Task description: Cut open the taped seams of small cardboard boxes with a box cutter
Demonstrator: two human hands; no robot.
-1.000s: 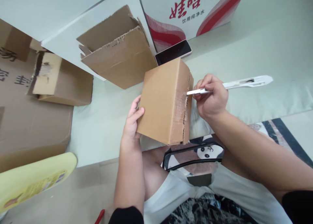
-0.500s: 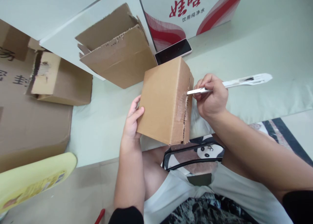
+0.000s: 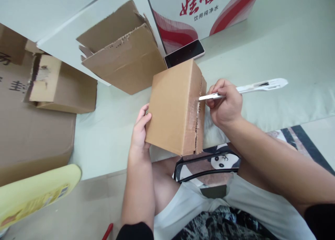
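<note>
A small brown cardboard box is tilted in front of me, its taped seam side turned to the right. My left hand grips its left edge, with the thumb on the upper face and the other fingers partly hidden behind. In my right hand, fingers are closed around a white utility knife. The knife's tip touches the seam, which is split open along part of its length with ragged edges. How deep the blade goes cannot be seen.
Behind the box lie a phone, an opened cardboard box and a white-and-red water carton. Further left are another small box and a large carton. A yellow container stands at lower left, near a red handle.
The view has shifted slightly. The knife tip remains at the seam in nearly the same spot, and both hands keep their hold.
</note>
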